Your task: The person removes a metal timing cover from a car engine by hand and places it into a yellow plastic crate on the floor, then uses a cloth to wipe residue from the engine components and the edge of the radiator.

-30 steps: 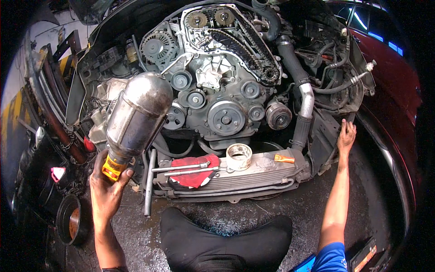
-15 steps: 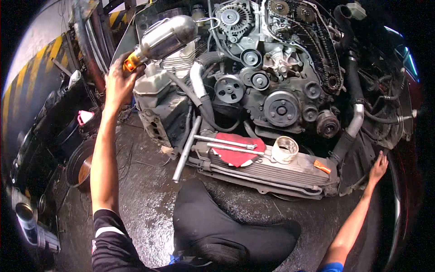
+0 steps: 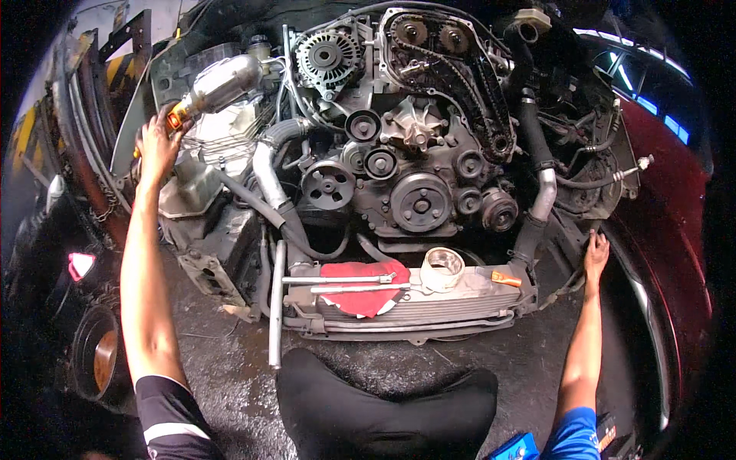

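My left hand point(image 3: 159, 146) is wrapped round the orange handle of a work lamp point(image 3: 226, 84) with a bulging silvery metal shield. The lamp is held up over the left side of the open engine bay, beside the alternator point(image 3: 328, 59). Far to the right, my right hand point(image 3: 596, 257) has its fingers stretched out and holds nothing visible. Its fingertips lie at the dark edge of the car's front frame, near the red fender point(image 3: 659, 207). Between my arms stands the engine, with its crank pulley point(image 3: 421, 203) and timing chain point(image 3: 475, 92) exposed.
Across the front lies a radiator-like finned cooler point(image 3: 414, 310). A red cloth point(image 3: 360, 303), metal bars point(image 3: 337, 280), a pale ring-shaped part point(image 3: 442, 268) and an orange packet point(image 3: 506, 278) rest on it. A round pan point(image 3: 98, 353) and a pink-and-white container point(image 3: 81, 266) are at left.
The view has swung right and levelled, so the engine sits further left and lower. My left hand still holds the lamp; my right hand stays by the frame edge.
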The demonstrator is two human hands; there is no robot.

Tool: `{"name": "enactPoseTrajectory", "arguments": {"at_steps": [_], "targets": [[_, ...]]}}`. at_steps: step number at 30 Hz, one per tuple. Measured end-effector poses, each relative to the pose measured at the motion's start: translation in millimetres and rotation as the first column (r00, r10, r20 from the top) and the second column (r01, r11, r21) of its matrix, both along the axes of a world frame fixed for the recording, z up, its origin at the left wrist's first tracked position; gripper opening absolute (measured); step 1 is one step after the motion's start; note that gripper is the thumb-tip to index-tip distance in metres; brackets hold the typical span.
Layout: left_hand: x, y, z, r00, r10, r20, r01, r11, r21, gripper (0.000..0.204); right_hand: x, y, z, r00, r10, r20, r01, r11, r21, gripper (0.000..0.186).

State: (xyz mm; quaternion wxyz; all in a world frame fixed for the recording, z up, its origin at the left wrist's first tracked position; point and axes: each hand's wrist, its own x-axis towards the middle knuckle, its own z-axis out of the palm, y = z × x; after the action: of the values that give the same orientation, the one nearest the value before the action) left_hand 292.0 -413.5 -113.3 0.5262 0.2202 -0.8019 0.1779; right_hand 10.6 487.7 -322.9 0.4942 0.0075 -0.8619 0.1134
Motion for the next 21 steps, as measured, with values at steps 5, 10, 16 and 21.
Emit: {"name": "enactPoseTrajectory", "arguments": {"at_steps": [5,10,16,21], "targets": [[-14.7,-16.2,2.3,0.979,-0.199,0.052,0.193,0.975,0.108,0.053,4.7,-6.7,35.9,0.994,-0.042,0.103,0.071,0.950,-0.303,0.049],[-24.2,-24.2,-21.2,0.916,-0.401,-0.008,0.370,0.838,0.401,0.056,13.8,-38.7,51.5,0.982,-0.102,0.157,0.164,0.876,-0.454,0.055],[-26.7,-35.1,-25.3,0.708,-0.692,-0.141,0.646,0.553,0.526,0.052,10.6,-32.2,50.9,0.959,-0.245,0.144,0.278,0.911,-0.304,0.051],[-26.7,-32.6,-24.1,0.747,-0.665,-0.021,0.580,0.636,0.508,0.054,9.9,-43.2,44.7,0.955,-0.295,0.035,0.292,0.910,-0.294,0.049]]}}
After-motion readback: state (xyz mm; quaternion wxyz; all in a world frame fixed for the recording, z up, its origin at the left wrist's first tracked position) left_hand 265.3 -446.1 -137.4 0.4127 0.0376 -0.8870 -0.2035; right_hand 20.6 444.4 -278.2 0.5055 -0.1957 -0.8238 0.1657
